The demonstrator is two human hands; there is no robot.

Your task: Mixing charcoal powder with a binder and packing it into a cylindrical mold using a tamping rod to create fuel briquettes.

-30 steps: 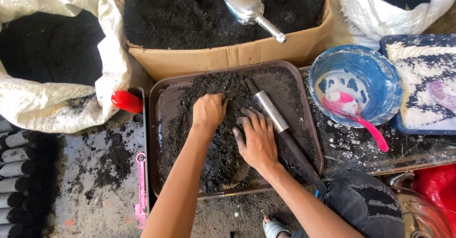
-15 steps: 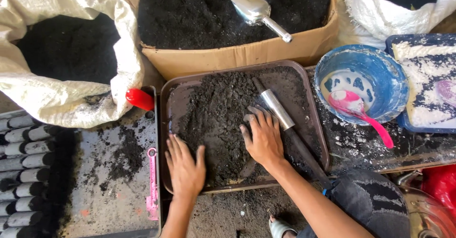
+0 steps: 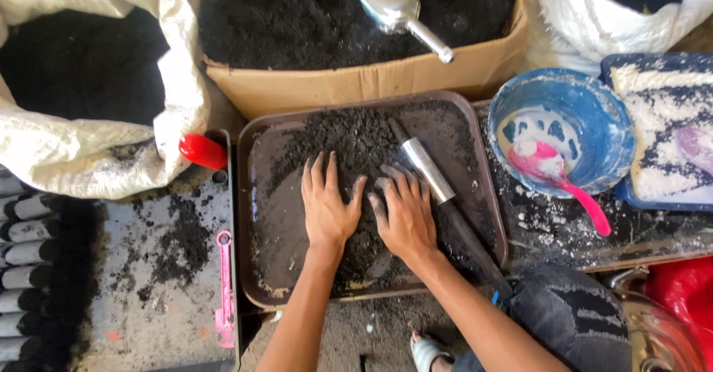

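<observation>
Both hands, left hand (image 3: 327, 210) and right hand (image 3: 405, 220), press flat and open, gripping nothing, on dark powder (image 3: 356, 142) in the brown tray (image 3: 260, 194), seemingly kneading it; next, probably gather it evenly.

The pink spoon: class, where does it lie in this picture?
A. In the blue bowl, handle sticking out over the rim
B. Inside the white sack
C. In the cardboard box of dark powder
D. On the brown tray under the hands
A: the pink spoon has its scoop end inside the blue bowl, while its handle reaches out over the rim toward the table.
</observation>
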